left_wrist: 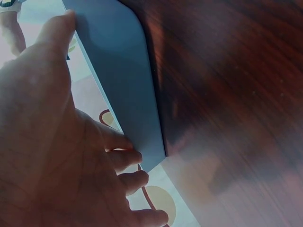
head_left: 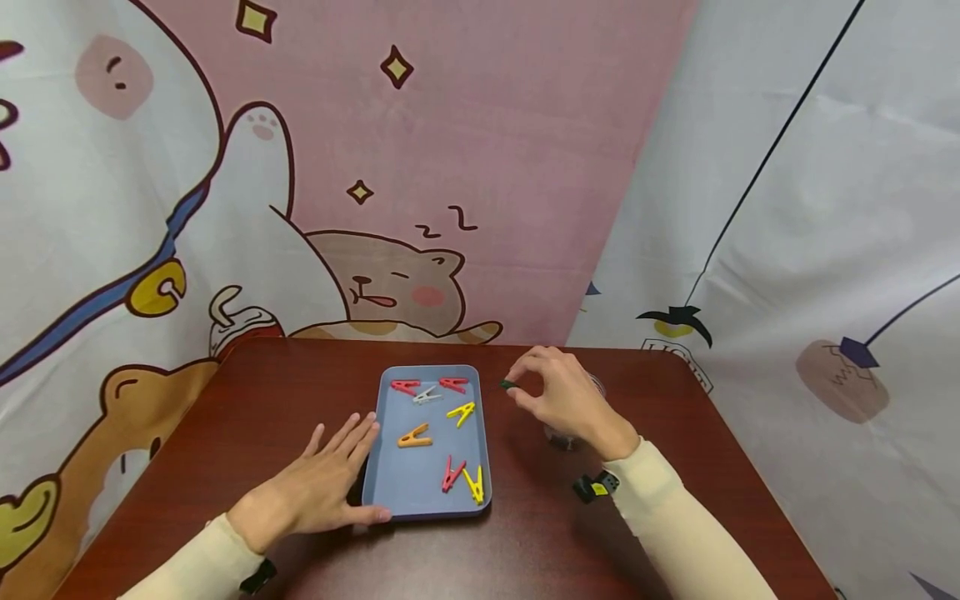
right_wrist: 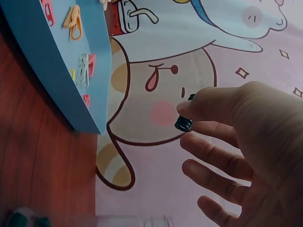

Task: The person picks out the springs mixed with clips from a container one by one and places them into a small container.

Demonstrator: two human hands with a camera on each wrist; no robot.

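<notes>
A small dark green ridged piece is pinched between the thumb and index finger of my right hand; its kind is mostly hidden by the fingertips. That hand is raised to the right of a blue tray. My left hand touches the tray's left side, fingers straight and thumb at the near corner. Inside the tray lie small clothespins: three red, one of them a near red clothespin, an orange clothespin, a white clothespin, an upper yellow clothespin and a lower yellow clothespin.
Partly hidden under my right hand stands a clear container. Dark green items show at the lower left of the right wrist view. The dark brown table ends at a cartoon-printed cloth behind it.
</notes>
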